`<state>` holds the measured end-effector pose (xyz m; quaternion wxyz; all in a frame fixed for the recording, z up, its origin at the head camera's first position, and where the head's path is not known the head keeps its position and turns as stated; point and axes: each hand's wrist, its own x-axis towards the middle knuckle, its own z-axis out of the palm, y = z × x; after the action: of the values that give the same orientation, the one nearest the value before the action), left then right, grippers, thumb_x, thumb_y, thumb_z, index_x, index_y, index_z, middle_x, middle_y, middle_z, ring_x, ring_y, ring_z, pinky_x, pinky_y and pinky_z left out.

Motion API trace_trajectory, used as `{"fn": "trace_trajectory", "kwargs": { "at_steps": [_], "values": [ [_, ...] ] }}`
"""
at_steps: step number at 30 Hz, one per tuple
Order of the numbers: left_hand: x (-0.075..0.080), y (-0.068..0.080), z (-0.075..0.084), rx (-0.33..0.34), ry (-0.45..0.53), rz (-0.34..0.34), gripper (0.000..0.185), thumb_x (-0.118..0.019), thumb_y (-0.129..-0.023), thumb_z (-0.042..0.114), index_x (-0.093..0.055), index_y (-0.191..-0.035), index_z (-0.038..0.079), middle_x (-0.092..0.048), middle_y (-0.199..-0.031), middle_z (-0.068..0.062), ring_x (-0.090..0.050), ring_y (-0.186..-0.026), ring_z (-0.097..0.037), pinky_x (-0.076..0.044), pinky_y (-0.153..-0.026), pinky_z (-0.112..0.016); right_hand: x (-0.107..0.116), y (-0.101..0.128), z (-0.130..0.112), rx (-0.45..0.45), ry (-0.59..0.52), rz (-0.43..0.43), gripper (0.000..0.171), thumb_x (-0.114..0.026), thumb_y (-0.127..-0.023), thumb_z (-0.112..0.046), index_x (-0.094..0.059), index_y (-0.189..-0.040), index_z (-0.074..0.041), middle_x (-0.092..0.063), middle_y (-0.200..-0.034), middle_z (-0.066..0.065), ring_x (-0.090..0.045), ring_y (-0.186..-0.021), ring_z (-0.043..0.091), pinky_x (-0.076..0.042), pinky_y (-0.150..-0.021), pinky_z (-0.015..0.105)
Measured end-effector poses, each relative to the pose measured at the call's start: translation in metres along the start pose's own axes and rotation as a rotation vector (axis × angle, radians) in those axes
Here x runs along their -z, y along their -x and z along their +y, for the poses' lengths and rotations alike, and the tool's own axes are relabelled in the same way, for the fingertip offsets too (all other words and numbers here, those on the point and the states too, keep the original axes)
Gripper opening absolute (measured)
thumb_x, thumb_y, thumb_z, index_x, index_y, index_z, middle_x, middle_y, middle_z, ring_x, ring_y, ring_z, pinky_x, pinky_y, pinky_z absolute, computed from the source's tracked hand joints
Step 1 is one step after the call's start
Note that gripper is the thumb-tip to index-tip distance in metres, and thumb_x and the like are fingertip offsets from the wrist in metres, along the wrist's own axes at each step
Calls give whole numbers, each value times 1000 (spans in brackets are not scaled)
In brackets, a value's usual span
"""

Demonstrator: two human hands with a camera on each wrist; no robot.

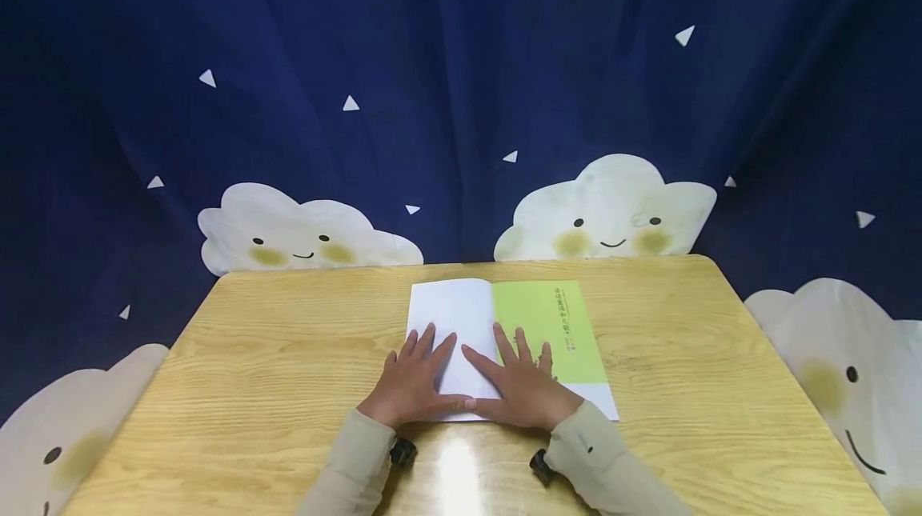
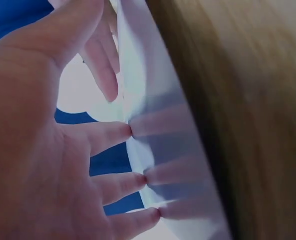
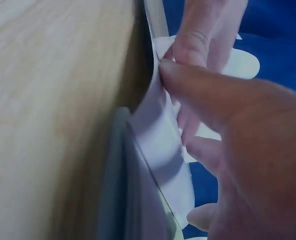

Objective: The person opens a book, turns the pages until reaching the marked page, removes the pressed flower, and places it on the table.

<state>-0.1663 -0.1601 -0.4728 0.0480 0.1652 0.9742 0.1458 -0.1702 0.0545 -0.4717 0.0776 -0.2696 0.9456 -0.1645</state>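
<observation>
An open booklet (image 1: 504, 316) lies on the wooden table (image 1: 288, 356), its left page white, its right page green with dark print. My left hand (image 1: 414, 380) lies flat on the white page (image 2: 158, 135), fingers straight and spread. My right hand (image 1: 522, 384) presses flat across the spine and the green page, thumb pointing left to meet the left thumb. In the right wrist view the fingertips (image 3: 178, 70) push on the edge of the white paper (image 3: 160, 135).
A dark blue curtain (image 1: 461, 84) with white clouds and small triangles hangs behind and beside the table. The table's far edge runs just beyond the booklet. Bare wood (image 1: 720, 388) lies to either side of the booklet.
</observation>
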Motion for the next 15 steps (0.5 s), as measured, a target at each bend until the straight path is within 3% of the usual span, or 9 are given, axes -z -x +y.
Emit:
{"fn": "trace_trajectory", "kwargs": {
  "at_steps": [7, 15],
  "values": [
    [1, -2, 1, 12, -6, -40, 106, -59, -70, 80, -32, -152, 20, -22, -157, -19, -19, -142, -46, -24, -102, -71, 16, 3, 11, -10, -124, 9, 73, -57, -90, -55, -28, -153, -30, -5, -160, 20, -7, -143, 49, -8, -104, 75],
    [-2, 0, 1, 40, -18, -37, 106, -65, -68, 77, -33, -152, 21, -23, -157, -17, -17, -142, -45, -13, -101, -77, 34, 9, 35, -70, -156, 45, 84, -60, -88, -57, -23, -155, -23, -3, -160, 20, -4, -143, 47, -7, -105, 73]
  ]
}}
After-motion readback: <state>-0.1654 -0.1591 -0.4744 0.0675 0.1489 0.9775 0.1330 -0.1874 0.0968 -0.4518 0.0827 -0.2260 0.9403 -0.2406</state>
